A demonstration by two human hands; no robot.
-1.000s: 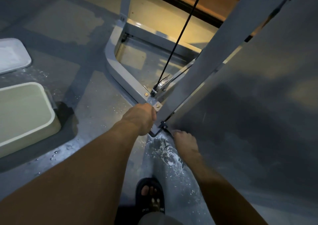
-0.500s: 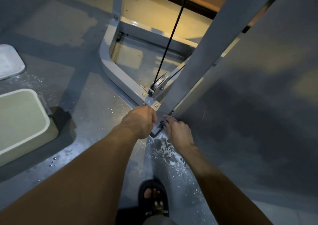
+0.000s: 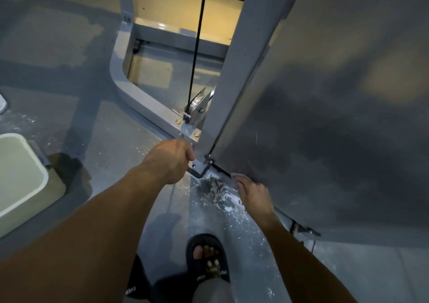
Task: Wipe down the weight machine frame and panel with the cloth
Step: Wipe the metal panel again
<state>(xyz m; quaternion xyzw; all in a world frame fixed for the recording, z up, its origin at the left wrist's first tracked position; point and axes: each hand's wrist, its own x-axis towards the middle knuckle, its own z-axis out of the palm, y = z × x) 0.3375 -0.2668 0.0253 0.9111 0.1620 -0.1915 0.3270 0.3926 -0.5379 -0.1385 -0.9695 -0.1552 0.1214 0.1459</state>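
Grey weight machine frame runs from upper centre down to mid-frame, big grey panel filling the right side. Left hand curled at the frame's bottom corner, can't tell if it grips it. Right hand at the panel's lower edge, fingers hidden, grip unclear. Cloth not visible. Wet suds on floor between hands, pale tub at left edge, sandal bottom centre

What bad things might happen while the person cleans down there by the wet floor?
The floor is wet and foamy beside the sandal, so a slip seems possible. The right hand reaches under the panel edge, where fingers might get scraped. The left hand works near the cable and pulley, which might pinch if the machine moved.
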